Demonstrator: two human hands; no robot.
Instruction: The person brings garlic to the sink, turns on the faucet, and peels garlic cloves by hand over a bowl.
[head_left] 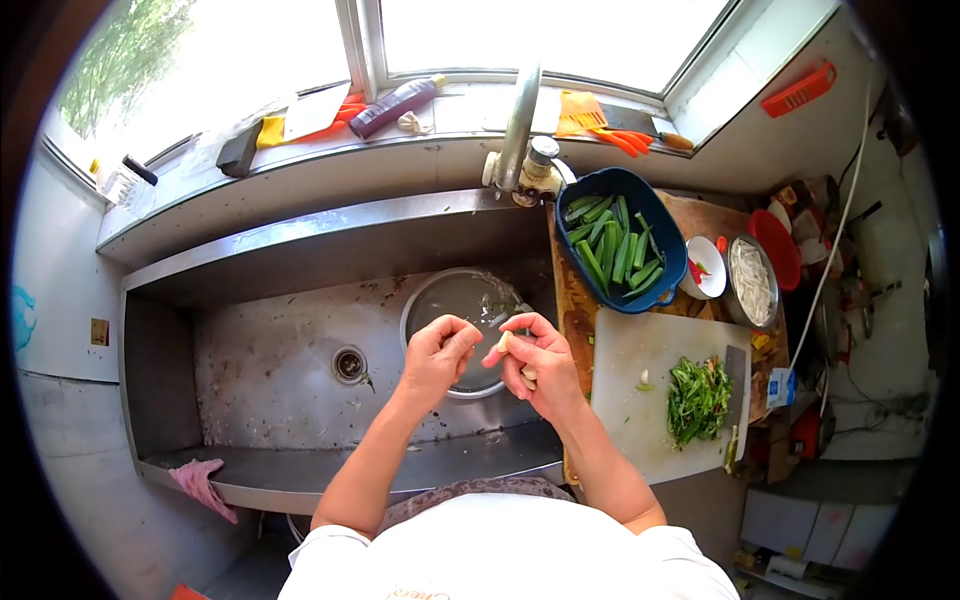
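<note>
Both hands are raised over a round metal basin (432,300) in the sink. My right hand (545,365) holds pale garlic cloves (529,374), one pinched at the fingertips and more against the curled fingers. My left hand (440,355) is just to the left of it, thumb and fingertips pressed together; whatever is between them is too small to make out. A gap separates the hands. On the white cutting board (625,400) at the right lie chopped greens (699,400) and a small pale clove (645,376).
Beyond the board are a blue basket (664,290) of cut green pods, a white bowl (706,268) with red pieces and a metal bowl (752,285) of pale strips. The faucet (519,130) rises behind the sink (290,400). A pink cloth (200,485) hangs on its front edge.
</note>
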